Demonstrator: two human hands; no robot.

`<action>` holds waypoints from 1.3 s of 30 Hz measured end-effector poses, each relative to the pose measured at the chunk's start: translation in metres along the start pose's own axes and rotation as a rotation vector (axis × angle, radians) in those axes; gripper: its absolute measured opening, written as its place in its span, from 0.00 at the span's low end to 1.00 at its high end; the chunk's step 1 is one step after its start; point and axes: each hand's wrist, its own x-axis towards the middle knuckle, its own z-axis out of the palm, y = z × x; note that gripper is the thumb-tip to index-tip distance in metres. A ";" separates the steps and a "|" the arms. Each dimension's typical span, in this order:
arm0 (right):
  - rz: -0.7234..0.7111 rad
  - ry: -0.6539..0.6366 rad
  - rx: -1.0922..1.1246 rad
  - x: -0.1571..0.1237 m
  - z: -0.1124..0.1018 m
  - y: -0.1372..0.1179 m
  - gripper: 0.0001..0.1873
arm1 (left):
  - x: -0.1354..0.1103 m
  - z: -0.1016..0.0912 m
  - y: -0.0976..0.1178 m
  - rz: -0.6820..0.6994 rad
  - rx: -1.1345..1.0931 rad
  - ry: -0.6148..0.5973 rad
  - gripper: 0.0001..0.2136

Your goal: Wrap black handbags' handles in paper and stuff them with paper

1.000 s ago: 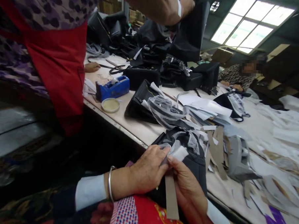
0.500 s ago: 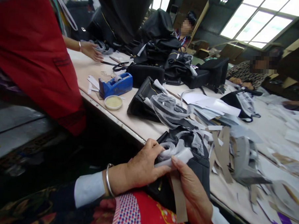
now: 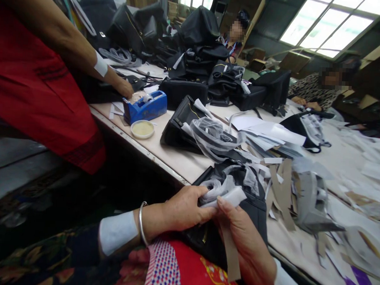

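Observation:
A black bag [image 3: 253, 212] lies at the table's near edge, partly in my lap. My left hand [image 3: 183, 209] is closed, pinching a bunch of white wrapping paper [image 3: 225, 192] that sticks out of the bag. My right hand [image 3: 242, 241] is closed too; its thumb presses the same white paper and its fingers hold a brown cardboard strip [image 3: 231, 253] that hangs down over my red apron. A metal bangle sits on my left wrist.
A person in a red apron [image 3: 38, 81] stands at the left, hand beside a blue tape dispenser [image 3: 144, 107] and a small round dish [image 3: 142, 129]. Black bags [image 3: 193, 63] are piled at the back. Paper, cardboard strips and a grey dispenser [image 3: 313, 202] litter the table. Other people sit at the far side.
The standing person's arm has come down from above to rest by the blue tape dispenser. My hands have bunched the white paper a little tighter over the bag.

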 end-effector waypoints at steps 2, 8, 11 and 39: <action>0.015 -0.027 -0.130 -0.005 -0.001 -0.009 0.27 | 0.000 0.000 -0.001 -0.013 -0.042 -0.021 0.14; 0.118 -0.039 -0.608 -0.024 -0.019 -0.029 0.21 | 0.002 -0.006 -0.004 0.022 0.029 0.021 0.12; 0.160 0.021 -0.740 -0.022 -0.025 -0.029 0.19 | 0.003 -0.007 -0.005 0.033 0.067 0.007 0.13; -0.827 -0.538 -1.886 -0.049 -0.027 -0.065 0.24 | 0.013 -0.012 -0.013 -0.120 0.069 -0.057 0.19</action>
